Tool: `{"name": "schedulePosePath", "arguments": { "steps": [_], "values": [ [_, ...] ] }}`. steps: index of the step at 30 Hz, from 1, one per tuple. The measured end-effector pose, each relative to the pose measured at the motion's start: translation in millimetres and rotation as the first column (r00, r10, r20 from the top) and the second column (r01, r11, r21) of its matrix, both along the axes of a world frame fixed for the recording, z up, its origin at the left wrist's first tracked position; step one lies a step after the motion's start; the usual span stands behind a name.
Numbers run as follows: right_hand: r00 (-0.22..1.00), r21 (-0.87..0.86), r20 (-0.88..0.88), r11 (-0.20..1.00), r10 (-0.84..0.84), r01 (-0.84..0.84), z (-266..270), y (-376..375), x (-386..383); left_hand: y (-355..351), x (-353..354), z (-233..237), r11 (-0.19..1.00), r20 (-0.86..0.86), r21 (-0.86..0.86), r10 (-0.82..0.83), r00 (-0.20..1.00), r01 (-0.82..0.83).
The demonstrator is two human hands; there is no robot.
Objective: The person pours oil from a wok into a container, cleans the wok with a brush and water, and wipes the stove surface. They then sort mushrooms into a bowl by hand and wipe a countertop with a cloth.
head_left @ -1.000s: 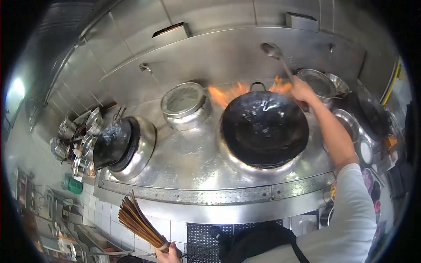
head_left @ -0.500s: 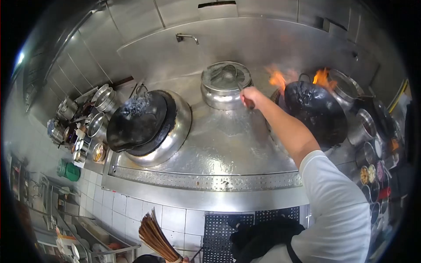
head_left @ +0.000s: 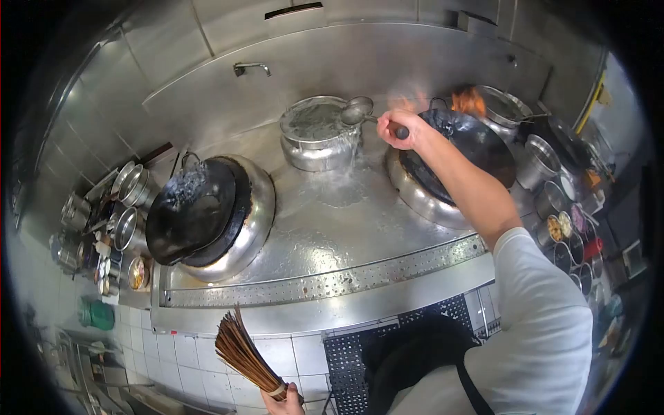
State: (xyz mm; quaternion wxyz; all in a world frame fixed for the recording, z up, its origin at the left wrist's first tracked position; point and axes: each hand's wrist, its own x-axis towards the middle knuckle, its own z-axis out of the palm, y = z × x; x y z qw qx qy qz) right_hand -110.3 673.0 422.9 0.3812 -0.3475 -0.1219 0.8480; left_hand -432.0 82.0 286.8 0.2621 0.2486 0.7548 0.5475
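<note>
My right hand (head_left: pixel 408 123) is closed around the handle of a metal ladle (head_left: pixel 357 109), held out past the rim of a round steel pot (head_left: pixel 315 158) full of water. Water spills down the pot's right side below the ladle. A dark wok (head_left: pixel 484 153) sits tilted on the right burner, just beyond my right wrist, with orange flames behind it. Low at the front, my left hand (head_left: pixel 285 401) grips the bound end of a bamboo wok brush (head_left: pixel 243 353), its bristles pointing up and left.
Another dark wok (head_left: pixel 190 218) rests tilted on the left burner ring. A faucet (head_left: pixel 251 68) juts from the back wall. Steel pots (head_left: pixel 131 232) crowd the left side; seasoning containers (head_left: pixel 559 228) line the right. A perforated drain strip (head_left: pixel 325 285) runs along the front.
The ladle has come up out of the pot and moved right, and water now runs down the pot's side. My left hand and the brush have risen further into view. Flames look smaller.
</note>
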Motion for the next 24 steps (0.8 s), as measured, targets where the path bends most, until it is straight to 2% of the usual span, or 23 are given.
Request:
{"name": "schedulePosePath", "arguments": {
  "steps": [1,2,3,5,7,8,9,11,14,15,16,17,18,21,22,24],
  "values": [
    [0.971,0.158,0.237,0.986,0.017,-0.056,0,-1,5,2,-1,-1,1.0,0.094,-0.003,-0.012,0.995,0.012],
    [0.887,0.29,0.463,0.946,-0.003,-0.148,-3,0,7,7,-2,-5,0.998,-0.073,0.054,-0.029,0.997,0.033],
    [0.771,0.342,0.635,0.912,-0.047,-0.226,-6,1,6,8,-5,-8,0.998,-0.069,0.037,-0.039,0.997,0.042],
    [0.414,0.331,0.897,0.856,-0.155,-0.397,-2,-5,0,6,-13,-17,0.998,-0.062,0.001,-0.058,0.996,0.059],
    [0.066,0.226,0.972,0.806,-0.228,-0.548,-2,-8,-10,-2,-24,-42,0.998,-0.079,0.041,-0.051,0.996,0.055],
    [-0.026,0.252,0.937,0.726,-0.348,-0.64,-25,11,-12,-16,-37,-70,0.997,-0.087,0.035,-0.059,0.994,0.063],
    [-0.064,0.286,0.905,0.711,-0.421,-0.642,-50,25,-18,-22,-45,-84,0.997,-0.096,0.029,-0.068,0.993,0.071],
    [-0.135,0.353,0.816,0.669,-0.562,-0.654,-80,41,-42,-18,-44,-70,0.998,-0.105,0.031,-0.047,0.993,0.05],
    [0.187,0.308,0.951,0.817,-0.247,-0.488,-86,42,-81,-19,-39,-52,1.0,-0.159,0.009,-0.011,0.987,0.013],
    [0.449,0.333,0.884,0.85,-0.131,-0.409,-85,47,-84,-20,-38,-46,1.0,-0.129,0.01,0.005,0.992,-0.004],
    [0.679,0.33,0.734,0.886,-0.023,-0.327,-87,57,-85,-21,-38,-40,1.0,-0.099,0.01,0.021,0.995,-0.02],
    [0.855,0.299,0.515,0.921,0.065,-0.251,-88,67,-84,-21,-38,-35,0.999,-0.069,0.011,0.035,0.997,-0.035],
    [0.983,0.061,-0.168,0.996,0.078,-0.069,-75,61,-86,-18,-34,-27,1.0,-0.122,-0.012,0.027,0.992,-0.029],
    [0.855,-0.187,-0.493,0.98,-0.16,0.075,-36,34,-76,-22,-42,-32,0.997,-0.088,-0.076,0.025,0.996,-0.032],
    [0.832,-0.111,-0.547,0.993,-0.088,0.032,-33,37,-72,-23,-45,-36,0.997,-0.098,-0.078,0.022,0.995,-0.029],
    [0.813,-0.122,-0.57,0.991,-0.117,0.057,-27,36,-56,-19,-49,-46,0.997,-0.116,-0.07,0.015,0.993,-0.023]
  ]
}}
